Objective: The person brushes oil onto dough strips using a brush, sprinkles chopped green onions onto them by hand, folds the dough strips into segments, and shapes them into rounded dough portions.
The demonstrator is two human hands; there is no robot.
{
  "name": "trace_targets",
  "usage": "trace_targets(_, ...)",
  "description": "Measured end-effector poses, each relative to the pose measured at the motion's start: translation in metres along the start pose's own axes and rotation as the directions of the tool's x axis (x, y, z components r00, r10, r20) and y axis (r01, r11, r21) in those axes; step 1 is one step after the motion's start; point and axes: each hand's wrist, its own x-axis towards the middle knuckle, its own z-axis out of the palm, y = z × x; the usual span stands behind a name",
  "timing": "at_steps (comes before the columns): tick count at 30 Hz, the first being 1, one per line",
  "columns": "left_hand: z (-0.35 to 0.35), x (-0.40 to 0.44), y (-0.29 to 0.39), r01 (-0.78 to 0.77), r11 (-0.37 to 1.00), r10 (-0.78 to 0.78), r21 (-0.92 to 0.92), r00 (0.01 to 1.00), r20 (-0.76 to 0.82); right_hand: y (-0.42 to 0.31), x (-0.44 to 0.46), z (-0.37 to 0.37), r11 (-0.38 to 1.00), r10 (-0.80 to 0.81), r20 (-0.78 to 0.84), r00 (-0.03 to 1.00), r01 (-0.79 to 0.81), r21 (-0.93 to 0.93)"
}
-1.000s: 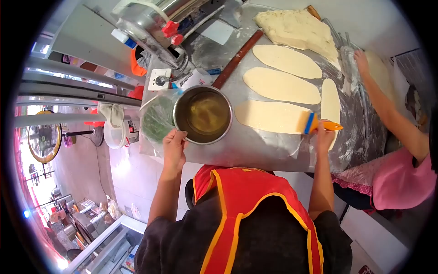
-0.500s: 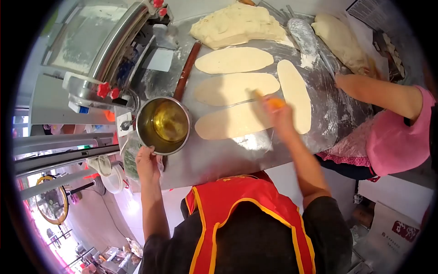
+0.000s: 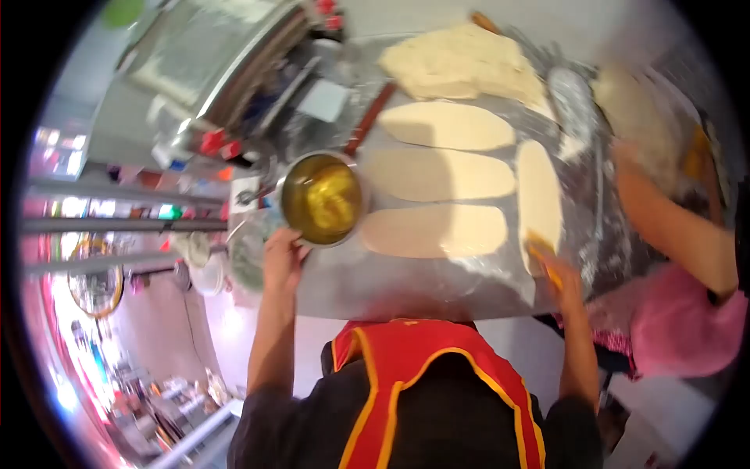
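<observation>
Dough strips [image 3: 435, 177]: four flat, brushed coverage unclear; dough slab [image 3: 465, 62], upper centre, unflattened. My left hand [image 3: 283, 253] pinches metal pot [image 3: 295, 190]; right hand [image 3: 566, 278] grips pastry brush [image 3: 540, 247].

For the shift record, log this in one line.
left hand: gripping metal pot of yellow liquid | right hand: holding pastry brush at rightmost dough strip | three more strips alongside

Left hand [image 3: 283, 248]: holds metal pot [image 3: 293, 205] by its rim
Pot: yellow liquid [image 3: 332, 205]
Right hand [image 3: 569, 281]: holds pastry brush [image 3: 541, 248] at rightmost dough sheet [image 3: 539, 187]'s near end
</observation>
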Motion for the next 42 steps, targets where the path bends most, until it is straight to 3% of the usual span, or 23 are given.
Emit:
trace_targets(3, 0.006, 0.015, 0.001, -0.037, 0.999, 0.038, -0.026, 0.999, 0.037, -0.047, 0.005, -0.024, 0.971, 0.197, 0.029, 0.98, -0.199, 0.13)
trace_targets(4, 0.014, 0.016, 0.006, -0.019, 0.999, 0.019, -0.031, 1.0, -0.006, -0.063, 0.028, -0.028, 0.956, 0.205, -0.027, 0.978, -0.195, 0.219)
trace_targets(6, 0.013, 0.031, 0.011, 0.005, 0.999, -0.001, -0.05, 0.997, 0.08, -0.109, 0.089, -0.023, 0.906, 0.248, -0.139, 0.959, -0.179, 0.384)
trace_targets(7, 0.012, 0.042, 0.012, 0.023, 0.998, -0.014, -0.066, 0.99, 0.138, -0.133, 0.121, -0.018, 0.851, 0.265, -0.138, 0.954, -0.164, 0.499)
trace_targets(8, 0.026, 0.041, 0.017, -0.041, 0.992, 0.051, -0.116, 0.995, 0.084, -0.154, 0.156, -0.008, 0.781, 0.281, -0.133, 0.95, -0.146, 0.607)
trace_targets(10, 0.034, 0.055, 0.028, -0.065, 0.997, 0.068, -0.048, 0.996, 0.051, -0.194, 0.22, 0.022, 0.636, 0.155, -0.128, 0.98, 0.0, 0.771)
trace_targets(13, 0.04, 0.083, 0.041, -0.117, 0.993, 0.117, 0.016, 0.993, 0.012, -0.265, 0.3, 0.077, 0.466, 0.156, -0.034, 0.987, -0.043, 0.884)
trace_targets(14, 0.037, 0.094, 0.045, -0.099, 0.995, 0.098, 0.02, 0.993, 0.063, -0.274, 0.322, 0.105, 0.454, 0.128, 0.009, 0.992, -0.067, 0.888)
trace_targets(15, 0.033, 0.106, 0.047, -0.081, 0.996, 0.078, 0.025, 0.99, 0.115, -0.279, 0.342, 0.131, 0.563, 0.149, 0.05, 0.987, -0.127, 0.817)
trace_targets(19, 0.05, 0.137, 0.043, -0.139, 0.99, 0.137, -0.036, 0.99, -0.031, -0.269, 0.384, 0.219, 0.835, 0.166, 0.02, 0.986, -0.152, 0.529)
trace_targets(22, 0.047, 0.166, 0.028, -0.137, 0.989, 0.138, -0.049, 0.99, 0.025, -0.251, 0.394, 0.253, 0.861, 0.205, -0.055, 0.977, -0.154, 0.485)
trace_targets(23, 0.05, 0.166, 0.028, -0.125, 0.991, 0.123, -0.055, 0.992, -0.032, -0.242, 0.394, 0.253, 0.907, 0.162, -0.017, 0.987, -0.142, 0.397)
trace_targets(25, 0.057, 0.17, 0.026, -0.099, 0.992, 0.086, -0.073, 0.984, -0.154, -0.221, 0.387, 0.257, 0.783, 0.16, 0.019, 0.987, -0.139, 0.606)
trace_targets(27, 0.044, 0.197, -0.001, -0.258, 0.961, 0.267, 0.097, 0.959, -0.096, -0.233, 0.365, 0.232, 0.675, 0.222, -0.032, 0.975, -0.13, 0.726)
trace_targets(29, 0.043, 0.204, -0.011, -0.27, 0.96, 0.277, 0.079, 0.956, -0.094, -0.225, 0.345, 0.214, 0.644, 0.225, 0.096, 0.97, -0.222, 0.732)
trace_targets(31, 0.051, 0.191, 0.001, -0.146, 0.98, 0.124, -0.135, 0.979, -0.16, -0.21, 0.321, 0.219, 0.653, 0.185, 0.232, 0.955, -0.296, 0.697)
trace_targets(32, 0.05, 0.189, 0.001, -0.181, 0.968, 0.161, -0.172, 0.979, -0.125, -0.208, 0.308, 0.222, 0.66, 0.168, 0.296, 0.94, -0.331, 0.675)
trace_targets(35, 0.043, 0.161, 0.01, -0.098, 0.992, 0.097, -0.076, 0.995, -0.027, -0.23, 0.276, 0.253, 0.822, -0.077, 0.371, 0.926, -0.151, 0.548)
trace_targets(36, 0.034, 0.127, 0.025, -0.16, 0.975, 0.153, 0.152, 0.987, 0.056, -0.235, 0.273, 0.271, 0.859, -0.202, 0.306, 0.93, 0.018, 0.512)
trace_targets(37, 0.025, 0.106, 0.017, -0.406, 0.878, 0.409, 0.255, 0.911, 0.041, -0.238, 0.273, 0.291, 0.868, -0.327, 0.249, 0.912, 0.186, 0.461)
trace_targets(38, 0.016, 0.085, 0.008, -0.61, 0.709, 0.635, 0.355, 0.77, 0.055, -0.244, 0.277, 0.307, 0.878, -0.365, 0.261, 0.894, 0.237, 0.416)
trace_targets(40, -0.004, 0.031, 0.004, -0.561, 0.618, 0.552, 0.551, 0.809, 0.203, -0.256, 0.289, 0.334, 0.902, -0.376, 0.312, 0.872, 0.269, 0.337)
trace_targets(42, -0.022, -0.001, -0.029, -0.396, 0.56, 0.346, 0.727, 0.91, 0.229, -0.267, 0.298, 0.355, 0.935, -0.324, 0.384, 0.864, 0.23, 0.271)
